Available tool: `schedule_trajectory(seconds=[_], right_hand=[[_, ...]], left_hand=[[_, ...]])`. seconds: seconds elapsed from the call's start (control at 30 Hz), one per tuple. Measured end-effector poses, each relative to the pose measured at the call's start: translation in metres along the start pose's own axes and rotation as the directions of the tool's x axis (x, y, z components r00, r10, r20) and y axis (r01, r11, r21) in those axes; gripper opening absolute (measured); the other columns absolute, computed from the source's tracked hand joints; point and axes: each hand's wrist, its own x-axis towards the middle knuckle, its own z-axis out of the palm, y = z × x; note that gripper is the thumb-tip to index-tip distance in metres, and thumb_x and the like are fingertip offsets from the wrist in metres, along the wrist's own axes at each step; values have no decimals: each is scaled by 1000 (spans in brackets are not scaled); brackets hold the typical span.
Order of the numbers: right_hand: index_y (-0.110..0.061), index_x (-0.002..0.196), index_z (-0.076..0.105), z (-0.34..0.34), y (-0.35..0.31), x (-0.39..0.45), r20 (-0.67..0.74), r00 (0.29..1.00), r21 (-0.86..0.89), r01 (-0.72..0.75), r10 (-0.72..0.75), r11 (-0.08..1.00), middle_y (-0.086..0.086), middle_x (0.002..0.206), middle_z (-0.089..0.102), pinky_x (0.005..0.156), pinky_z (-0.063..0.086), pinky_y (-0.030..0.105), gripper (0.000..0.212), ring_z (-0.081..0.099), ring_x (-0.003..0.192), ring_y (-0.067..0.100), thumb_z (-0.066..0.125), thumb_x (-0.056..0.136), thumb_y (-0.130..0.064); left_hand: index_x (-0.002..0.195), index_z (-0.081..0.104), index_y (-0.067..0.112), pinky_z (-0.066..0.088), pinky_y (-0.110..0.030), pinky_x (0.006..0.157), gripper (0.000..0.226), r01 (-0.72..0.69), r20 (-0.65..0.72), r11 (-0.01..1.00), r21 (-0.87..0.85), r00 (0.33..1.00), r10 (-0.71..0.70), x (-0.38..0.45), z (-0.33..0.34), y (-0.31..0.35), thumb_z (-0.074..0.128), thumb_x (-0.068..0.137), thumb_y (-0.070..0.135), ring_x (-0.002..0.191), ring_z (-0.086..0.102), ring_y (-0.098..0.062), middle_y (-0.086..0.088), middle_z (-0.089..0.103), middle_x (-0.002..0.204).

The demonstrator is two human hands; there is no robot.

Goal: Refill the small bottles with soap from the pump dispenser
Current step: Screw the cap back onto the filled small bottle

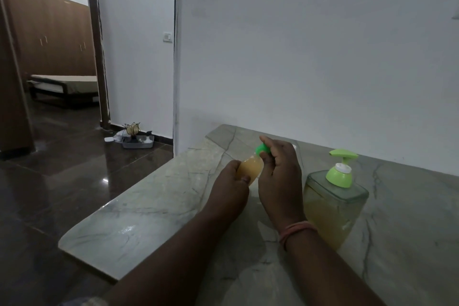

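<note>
**Inspector:** Both hands are engaged over the marble counter (154, 208). Left hand (232, 182) grips the body of the small bottle (249, 169), tilted, neck toward one o'clock. Right hand (279, 169) pinches the green cap (262, 150) at the bottle's neck.

**Assistant:** Cap going on or coming off?

**Inspector:** Cannot tell. Judged either way: the left hand should hold the body firmly without squeezing, and the right should turn the cap square to the neck, bottle brought upright to avoid a spill.

**Assistant:** Contents?

**Inspector:** Small bottle appears nearly full of cloudy amber soap. Pump dispenser (335, 201) stands at three o'clock of the hands, just beside the right wrist, clear-walled, green pump head, yellowish soap to roughly two-thirds. Other small bottles are not in view.
</note>
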Motion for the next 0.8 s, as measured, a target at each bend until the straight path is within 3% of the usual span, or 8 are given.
schedule_trajectory(seconds=[0.13,0.33,0.47,0.57,0.63,0.8], right_hand=[[-13,128,63,0,3,1,39,999,25,-17,16,1000,-4,110,55,89,33,-1,38,48,100,-3,51,96,2],[-17,123,64,2,3,2,74,991,59,-119,114,991,-11,114,60,85,33,-3,31,52,99,-8,50,98,-5],[-21,123,61,1,-1,0,34,974,96,-227,225,969,-13,109,61,83,39,6,27,55,102,1,56,98,-15],[-22,127,55,1,-5,-1,2,958,170,-284,288,944,-9,103,61,82,48,15,39,60,96,4,68,90,-17],[-23,130,50,3,-7,-4,10,954,198,-295,298,935,-4,98,59,77,49,13,49,59,91,6,73,86,-18],[-22,141,39,9,-7,-8,7,935,150,-353,356,924,-4,114,48,88,50,32,57,49,105,12,65,91,-33]], left_hand=[[140,49,12,42,-34,94,40,-21,18,999,43,1000,20,1,0,-1,53,101,17,121,54,-26,-10,56,138],[130,56,9,43,-31,80,32,-45,30,998,54,999,43,4,2,-4,56,99,17,107,59,-25,-12,63,124],[125,59,10,47,-32,77,28,-60,34,998,28,998,59,4,3,-4,55,98,17,100,60,-22,-10,64,115],[125,59,9,56,-41,88,28,-39,28,998,-40,999,40,4,1,-4,55,99,17,101,64,-23,-10,65,115],[123,60,9,58,-45,89,25,-29,30,994,-104,999,32,4,1,-3,54,100,18,99,67,-22,-10,67,112],[115,63,12,56,-29,73,18,-84,80,988,-127,992,95,1,2,-3,54,100,16,90,67,-19,-4,69,101]])
